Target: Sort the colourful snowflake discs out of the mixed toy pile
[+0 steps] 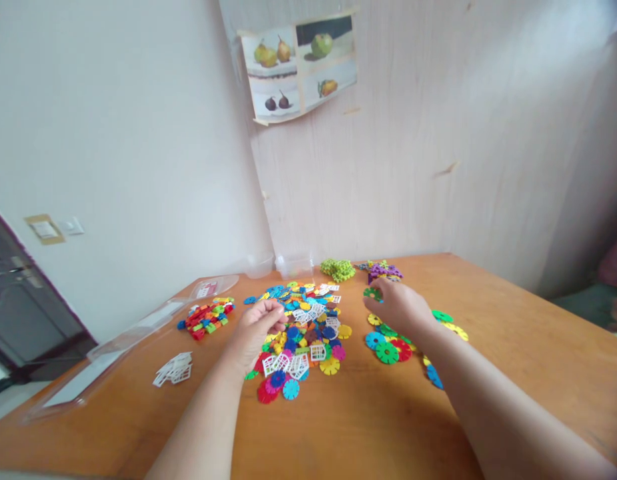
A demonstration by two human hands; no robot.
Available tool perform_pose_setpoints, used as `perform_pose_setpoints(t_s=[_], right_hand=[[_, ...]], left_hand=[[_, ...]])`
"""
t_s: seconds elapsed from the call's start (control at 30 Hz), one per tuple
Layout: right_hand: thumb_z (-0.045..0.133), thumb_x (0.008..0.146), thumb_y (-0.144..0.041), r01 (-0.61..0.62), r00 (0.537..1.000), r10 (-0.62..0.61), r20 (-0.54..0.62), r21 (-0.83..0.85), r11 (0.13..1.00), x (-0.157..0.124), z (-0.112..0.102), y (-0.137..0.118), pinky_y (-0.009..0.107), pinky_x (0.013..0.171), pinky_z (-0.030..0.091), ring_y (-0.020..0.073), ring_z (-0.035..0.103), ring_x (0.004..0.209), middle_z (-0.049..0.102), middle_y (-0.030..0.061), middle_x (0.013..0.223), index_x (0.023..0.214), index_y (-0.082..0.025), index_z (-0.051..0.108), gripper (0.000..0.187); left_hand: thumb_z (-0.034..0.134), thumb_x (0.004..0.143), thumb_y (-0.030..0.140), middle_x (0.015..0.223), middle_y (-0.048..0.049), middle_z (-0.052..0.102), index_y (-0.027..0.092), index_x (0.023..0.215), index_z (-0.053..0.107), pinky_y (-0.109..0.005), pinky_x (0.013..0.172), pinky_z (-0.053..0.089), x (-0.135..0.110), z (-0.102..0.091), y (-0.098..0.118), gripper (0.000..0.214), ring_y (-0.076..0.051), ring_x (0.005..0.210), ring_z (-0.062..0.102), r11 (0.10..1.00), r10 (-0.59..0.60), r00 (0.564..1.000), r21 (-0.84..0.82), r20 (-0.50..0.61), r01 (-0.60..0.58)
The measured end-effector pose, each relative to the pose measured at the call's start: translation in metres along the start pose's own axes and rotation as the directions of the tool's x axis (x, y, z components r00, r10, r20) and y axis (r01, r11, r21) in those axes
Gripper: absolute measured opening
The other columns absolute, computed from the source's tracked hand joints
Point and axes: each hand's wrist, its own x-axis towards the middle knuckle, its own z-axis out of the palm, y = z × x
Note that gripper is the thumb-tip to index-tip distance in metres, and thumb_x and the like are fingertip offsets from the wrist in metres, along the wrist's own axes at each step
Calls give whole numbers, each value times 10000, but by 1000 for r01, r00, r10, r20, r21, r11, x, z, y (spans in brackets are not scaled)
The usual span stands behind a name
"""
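My left hand (258,328) is closed in a pinch over the left side of a mixed pile of colored notched plastic discs (330,366). What its fingertips hold, if anything, cannot be made out. White lattice pieces (298,366) lie on and among the pile. To the right, my right hand (401,307) reaches over the table with a green notched disc (371,293) between thumb and fingers. Below that hand is a smaller group of green, red, blue and yellow discs (387,353). More discs (441,316) show beyond the right forearm, which partly hides them.
Red, green and yellow building pieces (207,320) and white lattice pieces (173,369) lie at left on the wooden table (333,440). A lime-green cluster (337,269), purple pieces (386,271) and clear containers (294,266) stand at the back. A clear plastic lid (113,347) lies along the left edge.
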Motion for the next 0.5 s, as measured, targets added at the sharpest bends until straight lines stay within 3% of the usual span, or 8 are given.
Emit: perform_pose_setpoints(t_s=[0.07,0.2,0.33,0.5], right_hand=[[473,864,-471,-92,993,96,67,-57,994,10,0,20,325,705,432,278,673,958,724,118,1077,1130,-230,636,394],[529,808,-486,-131,975,151,164,-126,983,19,7,46,363,746,459,311,651,1030,711,138,1110,1023,-221,676,371],[567,763,-444,-139,966,167,198,-145,980,22,17,57,399,743,475,321,653,999,717,129,1087,926,-234,691,294],[578,754,-447,-112,977,135,163,-144,983,28,27,70,358,712,472,280,674,892,732,115,985,874,-237,707,274]], left_hand=[[698,759,514,818,-47,700,169,930,617,-255,703,486,6,-8,-5,394,-142,710,630,999,6,996,35,-85,-3],[674,726,579,795,-47,703,175,896,615,-251,663,479,13,-23,-14,442,-147,690,631,992,6,973,125,-230,24],[637,741,538,823,-56,716,177,900,612,-255,638,481,17,-35,-17,395,-150,679,636,982,-3,933,178,-359,71],[613,761,430,815,-54,711,175,849,611,-244,605,468,21,-48,-22,269,-140,657,631,976,-36,890,176,-455,129]])
